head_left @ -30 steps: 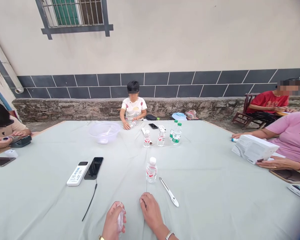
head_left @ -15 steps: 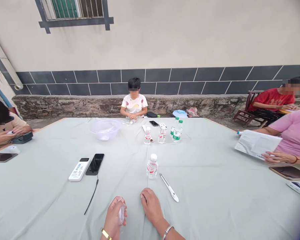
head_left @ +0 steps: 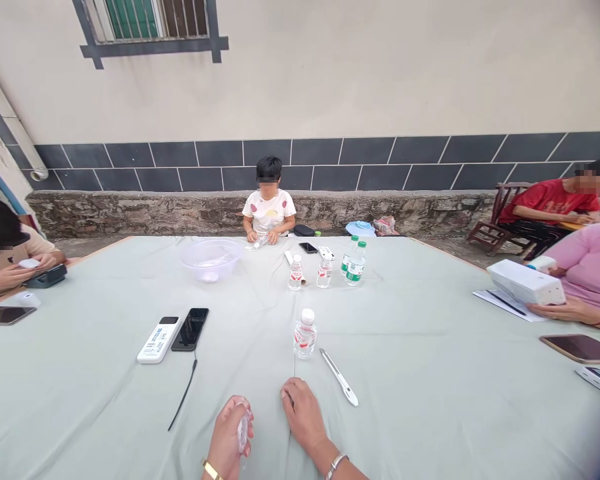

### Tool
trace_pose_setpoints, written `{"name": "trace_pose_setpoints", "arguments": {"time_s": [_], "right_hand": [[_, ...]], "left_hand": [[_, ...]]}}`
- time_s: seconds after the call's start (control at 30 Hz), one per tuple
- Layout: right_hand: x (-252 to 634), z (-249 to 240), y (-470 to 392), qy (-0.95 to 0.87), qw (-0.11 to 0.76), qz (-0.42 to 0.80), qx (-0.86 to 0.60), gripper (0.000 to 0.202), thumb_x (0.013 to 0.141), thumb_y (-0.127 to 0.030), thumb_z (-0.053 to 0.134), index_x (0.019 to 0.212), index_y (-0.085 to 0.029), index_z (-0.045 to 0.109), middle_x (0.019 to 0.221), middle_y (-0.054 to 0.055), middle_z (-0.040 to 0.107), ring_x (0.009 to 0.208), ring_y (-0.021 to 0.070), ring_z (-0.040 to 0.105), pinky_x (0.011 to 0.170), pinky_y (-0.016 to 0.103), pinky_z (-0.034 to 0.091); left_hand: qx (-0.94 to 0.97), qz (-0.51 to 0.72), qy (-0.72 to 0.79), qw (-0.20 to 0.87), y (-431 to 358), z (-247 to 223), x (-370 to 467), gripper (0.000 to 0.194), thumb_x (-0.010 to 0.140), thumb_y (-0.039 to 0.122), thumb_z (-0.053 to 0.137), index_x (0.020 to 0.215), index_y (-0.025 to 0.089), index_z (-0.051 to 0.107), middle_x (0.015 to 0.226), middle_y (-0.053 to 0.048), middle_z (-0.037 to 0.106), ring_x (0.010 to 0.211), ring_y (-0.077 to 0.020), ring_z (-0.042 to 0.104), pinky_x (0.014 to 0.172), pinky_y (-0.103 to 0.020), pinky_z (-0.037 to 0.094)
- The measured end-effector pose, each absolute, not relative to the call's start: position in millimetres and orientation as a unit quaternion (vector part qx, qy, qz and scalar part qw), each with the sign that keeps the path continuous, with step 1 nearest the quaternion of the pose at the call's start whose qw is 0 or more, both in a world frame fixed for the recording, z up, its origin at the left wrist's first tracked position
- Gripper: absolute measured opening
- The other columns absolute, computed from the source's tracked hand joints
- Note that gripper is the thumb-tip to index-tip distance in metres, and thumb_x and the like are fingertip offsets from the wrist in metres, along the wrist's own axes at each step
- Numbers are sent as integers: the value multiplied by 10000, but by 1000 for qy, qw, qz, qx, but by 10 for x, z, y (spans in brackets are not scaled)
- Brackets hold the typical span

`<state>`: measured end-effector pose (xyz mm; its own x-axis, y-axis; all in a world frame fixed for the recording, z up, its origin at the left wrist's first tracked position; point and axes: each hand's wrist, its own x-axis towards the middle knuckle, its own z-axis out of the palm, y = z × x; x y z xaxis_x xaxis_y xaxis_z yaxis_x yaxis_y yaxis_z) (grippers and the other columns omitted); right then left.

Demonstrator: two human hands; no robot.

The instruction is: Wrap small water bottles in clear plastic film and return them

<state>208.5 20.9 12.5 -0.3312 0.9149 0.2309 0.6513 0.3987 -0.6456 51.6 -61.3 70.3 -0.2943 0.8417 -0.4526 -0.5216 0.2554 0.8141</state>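
My left hand (head_left: 231, 427) is closed around a piece of crumpled clear plastic (head_left: 243, 427), just above the near part of the table. Whether the plastic is film or part of a bottle cannot be made out. To its right my right hand (head_left: 304, 412) rests on the cloth, fingers curled down, with a small dark spot showing by the thumb. What it may hold is hidden. Ahead of it stands a small clear bottle (head_left: 305, 337) with a white cap and a red-and-white label. A white utility knife (head_left: 339, 377) lies to the right of the bottle.
A white power bank (head_left: 159, 341) and a black phone (head_left: 191, 329) with a strap lie left. Farther back are a translucent basin (head_left: 211, 267), small bottles (head_left: 295, 273) and green-capped bottles (head_left: 356, 265). People sit around the cloth-covered table (head_left: 420, 380); one holds a white box (head_left: 525, 283).
Both my hands stay in place. The person at right now holds a white box over papers, where a white sheet-like item was held before. The person opposite has moved their hands apart.
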Motion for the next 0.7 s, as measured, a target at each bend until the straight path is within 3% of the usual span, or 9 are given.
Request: {"name": "trace_pose_setpoints", "arguments": {"time_s": [0.27, 0.5, 0.7], "right_hand": [[2083, 125, 201, -781, 295, 229, -501, 275, 914, -242, 369, 776, -206, 604, 907, 58, 615, 860, 205, 553, 792, 346, 434], [2089, 94, 226, -779, 307, 230, -497, 275, 910, -231, 381, 743, -227, 599, 904, 78, 622, 856, 233, 569, 778, 380, 449], [2047, 130, 120, -778, 275, 217, -522, 237, 884, -155, 412, 790, -182, 628, 938, 62, 623, 881, 193, 546, 808, 330, 437]], "left_hand": [[159, 588, 539, 581, -631, 691, 503, 264, 642, 386, 702, 678, 201, 517, 622, 20, 503, 485, -93, 442, 375, -190, 224], [138, 619, 545, 548, -587, 609, 529, 329, 584, 447, 766, 635, 212, 541, 602, -1, 501, 459, -100, 428, 349, -186, 196], [135, 594, 559, 563, -632, 528, 476, 383, 515, 447, 787, 684, 203, 545, 582, 32, 514, 458, -95, 437, 343, -181, 226]]}}
